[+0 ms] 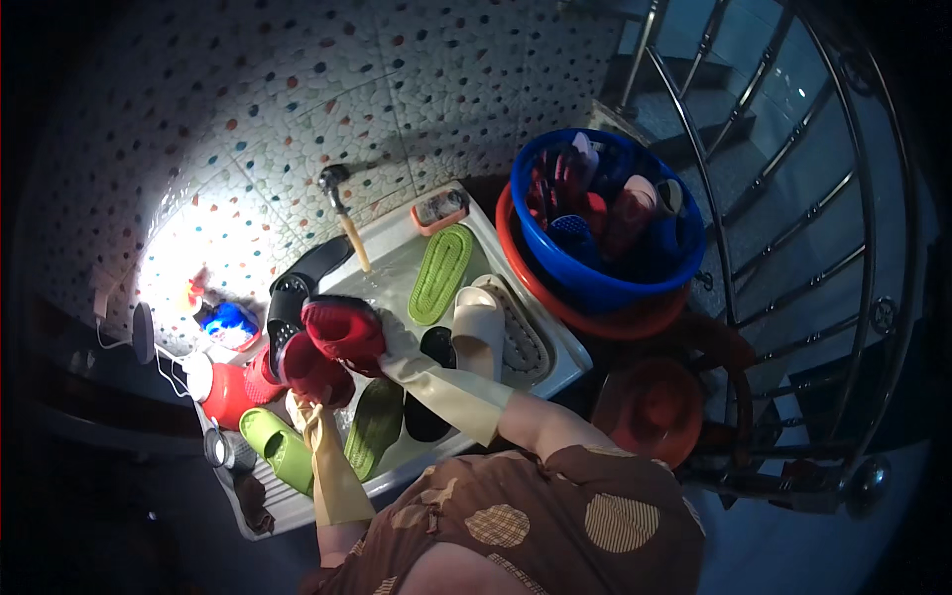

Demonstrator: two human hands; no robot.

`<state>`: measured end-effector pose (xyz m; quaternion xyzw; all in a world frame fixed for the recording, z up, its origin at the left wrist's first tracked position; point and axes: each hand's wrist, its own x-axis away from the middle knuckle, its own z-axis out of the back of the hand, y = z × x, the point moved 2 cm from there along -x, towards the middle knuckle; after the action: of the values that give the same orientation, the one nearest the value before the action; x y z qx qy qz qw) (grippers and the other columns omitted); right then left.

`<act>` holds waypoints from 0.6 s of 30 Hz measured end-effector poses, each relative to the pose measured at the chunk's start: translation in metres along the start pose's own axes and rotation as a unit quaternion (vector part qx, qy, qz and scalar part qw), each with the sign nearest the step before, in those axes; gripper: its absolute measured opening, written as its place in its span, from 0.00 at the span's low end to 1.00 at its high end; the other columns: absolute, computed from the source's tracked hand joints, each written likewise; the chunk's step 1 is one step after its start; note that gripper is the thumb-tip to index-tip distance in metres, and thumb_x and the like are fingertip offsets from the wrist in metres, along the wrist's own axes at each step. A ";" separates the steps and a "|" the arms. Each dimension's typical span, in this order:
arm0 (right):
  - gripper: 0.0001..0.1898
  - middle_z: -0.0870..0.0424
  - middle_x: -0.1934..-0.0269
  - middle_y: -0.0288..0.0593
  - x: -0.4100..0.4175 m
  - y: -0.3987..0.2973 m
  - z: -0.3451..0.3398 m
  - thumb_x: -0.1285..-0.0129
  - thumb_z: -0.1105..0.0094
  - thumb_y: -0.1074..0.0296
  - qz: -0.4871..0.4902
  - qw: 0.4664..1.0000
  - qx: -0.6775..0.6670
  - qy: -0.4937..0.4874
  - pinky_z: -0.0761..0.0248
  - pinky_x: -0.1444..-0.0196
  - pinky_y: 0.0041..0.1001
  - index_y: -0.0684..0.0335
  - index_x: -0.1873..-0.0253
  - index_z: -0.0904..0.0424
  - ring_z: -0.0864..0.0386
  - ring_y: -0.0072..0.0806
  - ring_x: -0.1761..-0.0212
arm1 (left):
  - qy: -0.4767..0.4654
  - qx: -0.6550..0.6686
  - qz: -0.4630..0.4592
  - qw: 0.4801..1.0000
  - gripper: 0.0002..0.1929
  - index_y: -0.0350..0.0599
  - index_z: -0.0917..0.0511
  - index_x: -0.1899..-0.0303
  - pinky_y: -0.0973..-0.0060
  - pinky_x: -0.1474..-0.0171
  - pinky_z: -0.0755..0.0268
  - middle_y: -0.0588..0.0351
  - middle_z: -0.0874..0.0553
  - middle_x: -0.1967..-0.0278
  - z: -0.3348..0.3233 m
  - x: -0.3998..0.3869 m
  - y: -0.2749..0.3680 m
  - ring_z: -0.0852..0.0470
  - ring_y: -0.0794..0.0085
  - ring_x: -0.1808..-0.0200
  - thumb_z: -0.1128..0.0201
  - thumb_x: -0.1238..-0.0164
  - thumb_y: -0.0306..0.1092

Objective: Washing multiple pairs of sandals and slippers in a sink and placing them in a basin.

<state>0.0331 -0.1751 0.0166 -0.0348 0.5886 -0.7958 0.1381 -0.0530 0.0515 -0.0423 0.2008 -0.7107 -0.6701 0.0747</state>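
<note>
Both my hands wear cream rubber gloves. My right hand [398, 343] grips a red slipper or shoe with a dark edge [343, 327]. Against the lower end of a second dark red piece of footwear [316, 372] is my left hand [303, 409], its fingers partly hidden. Below the hands is a white sink [390, 275] with water in it. Green soles [440, 275], beige slides [477, 327] and a black piece of footwear [428, 413] lie in it. Black slippers [290, 309] rest at the sink's left edge, near a green slipper [279, 450] on the ribbed drainboard.
A faucet [342, 201] reaches over the sink. A pink-rimmed soap dish [439, 214] sits at the back corner. Right of it, a blue basin of footwear [610, 275] stands in a red basin [535, 290]. A red container [227, 394] and metal cup [230, 450] stand left; stair railings [695, 134] rise right.
</note>
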 end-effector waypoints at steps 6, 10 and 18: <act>0.24 0.14 0.55 0.50 -0.016 0.015 0.045 0.41 0.28 0.62 -0.054 0.981 -0.145 0.117 0.23 0.47 0.34 0.65 0.43 0.26 0.15 0.39 0.51 | 0.037 -0.054 0.018 0.998 0.33 0.44 0.28 0.38 0.67 0.50 0.19 0.53 0.16 0.49 -0.054 -0.009 0.045 0.16 0.63 0.51 0.23 0.47 0.26; 0.27 0.14 0.51 0.53 -0.035 0.047 0.061 0.42 0.25 0.63 -0.109 0.957 -0.216 0.158 0.24 0.45 0.36 0.68 0.43 0.27 0.16 0.44 0.48 | 0.077 -0.092 0.038 0.992 0.32 0.44 0.27 0.38 0.66 0.50 0.19 0.52 0.16 0.49 -0.108 -0.023 0.073 0.16 0.63 0.51 0.23 0.46 0.25; 0.38 0.23 0.33 0.50 -0.015 -0.033 0.260 0.36 0.28 0.54 0.068 0.927 -0.252 0.270 0.32 0.31 0.35 0.66 0.28 0.34 0.25 0.38 0.33 | 0.117 -0.175 -0.050 0.976 0.41 0.39 0.36 0.28 0.66 0.37 0.22 0.49 0.24 0.35 -0.224 -0.076 0.137 0.21 0.63 0.38 0.23 0.42 0.29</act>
<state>0.0982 -0.4038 0.1288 0.1883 0.7858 -0.5890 0.0142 0.0748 -0.1227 0.1249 0.2972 -0.5575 -0.7589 0.1578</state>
